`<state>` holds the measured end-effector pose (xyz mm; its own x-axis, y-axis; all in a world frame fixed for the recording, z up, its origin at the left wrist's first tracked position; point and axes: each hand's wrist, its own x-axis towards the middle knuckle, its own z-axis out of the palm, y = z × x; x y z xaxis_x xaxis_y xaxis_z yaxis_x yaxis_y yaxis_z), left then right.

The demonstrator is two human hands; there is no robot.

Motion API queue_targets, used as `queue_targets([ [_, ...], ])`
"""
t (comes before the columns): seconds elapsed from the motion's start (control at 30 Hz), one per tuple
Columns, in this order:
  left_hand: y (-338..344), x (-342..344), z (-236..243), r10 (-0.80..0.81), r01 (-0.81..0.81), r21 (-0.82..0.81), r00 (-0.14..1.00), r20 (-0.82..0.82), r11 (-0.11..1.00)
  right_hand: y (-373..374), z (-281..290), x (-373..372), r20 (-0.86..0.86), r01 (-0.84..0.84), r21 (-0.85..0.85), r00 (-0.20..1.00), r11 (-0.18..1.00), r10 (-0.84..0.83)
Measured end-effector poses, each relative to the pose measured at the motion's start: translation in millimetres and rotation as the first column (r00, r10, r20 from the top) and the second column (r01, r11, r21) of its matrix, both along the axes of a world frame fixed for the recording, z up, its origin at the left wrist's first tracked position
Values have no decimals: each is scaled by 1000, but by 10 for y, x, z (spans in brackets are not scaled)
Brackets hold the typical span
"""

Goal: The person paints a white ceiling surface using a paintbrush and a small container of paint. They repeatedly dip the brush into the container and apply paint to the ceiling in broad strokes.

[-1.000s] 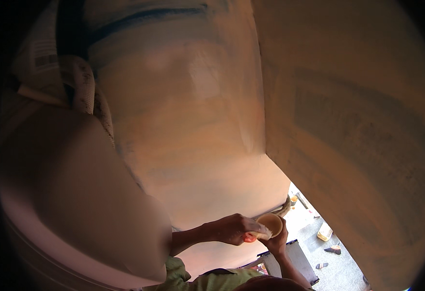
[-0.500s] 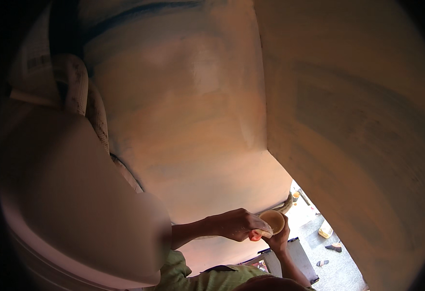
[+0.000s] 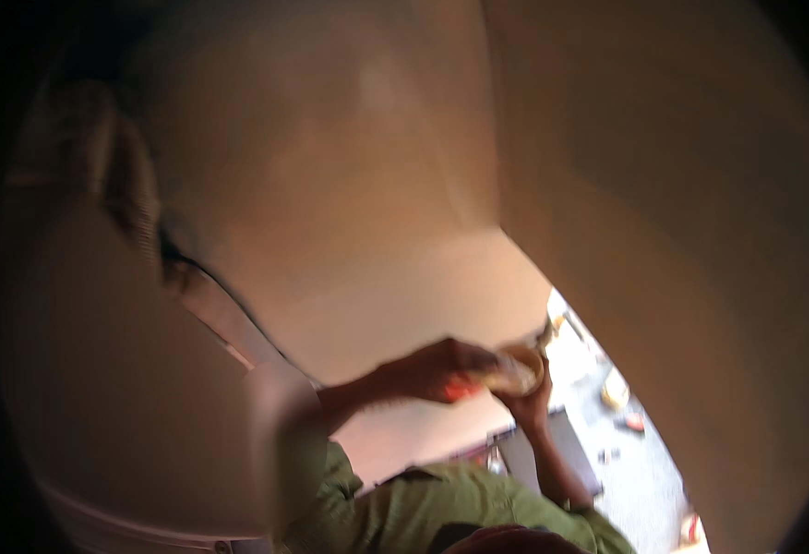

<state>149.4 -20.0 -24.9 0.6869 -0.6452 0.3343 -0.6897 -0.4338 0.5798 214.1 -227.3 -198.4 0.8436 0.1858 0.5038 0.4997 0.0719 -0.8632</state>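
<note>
My right hand (image 3: pixel 529 402) is wrapped round a round bowl (image 3: pixel 532 362), yellowish-brown inside, and carries it in front of my body. Over the bowl's near-left rim is my left hand (image 3: pixel 455 365), its fingers closed on a small tool with an orange-red part (image 3: pixel 461 388) and a paler part. Motion blur smears the tool, and its exact kind does not show. Whether it touches the bowl I cannot tell.
Smooth brownish wall panels (image 3: pixel 358 185) rise ahead, with another broad panel (image 3: pixel 663 231) on the right. A ribbed hose (image 3: pixel 137 194) hangs at the left. Low on the right, a grey flat-topped stand (image 3: pixel 557 448) and scattered objects, including a yellowish one (image 3: pixel 615 391), are on the pale floor (image 3: pixel 630 480).
The whole view has shifted, so both hands, the bowl and the floor appear higher and more of my green shirt shows. My left hand with the tool still works at the bowl.
</note>
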Motion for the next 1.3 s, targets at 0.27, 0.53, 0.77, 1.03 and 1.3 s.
queue_targets([
  [0.27,-120,-178,266,238,-242,-27,919,315,970,185,402,8,29,58,-77,998,995,-56],
  [0.53,-29,-108,159,294,-290,-56,921,257,955,201,546,41,32,75,-96,997,993,-72],
  [0.77,-27,-88,112,197,-196,-20,974,111,980,190,516,56,19,38,-49,999,998,-37],
  [1.03,-66,10,22,59,-94,75,923,380,993,190,487,79,63,70,-27,996,997,-68],
  [1.3,-2,43,-26,105,-114,24,965,240,993,205,431,159,100,68,-17,993,998,-66],
])
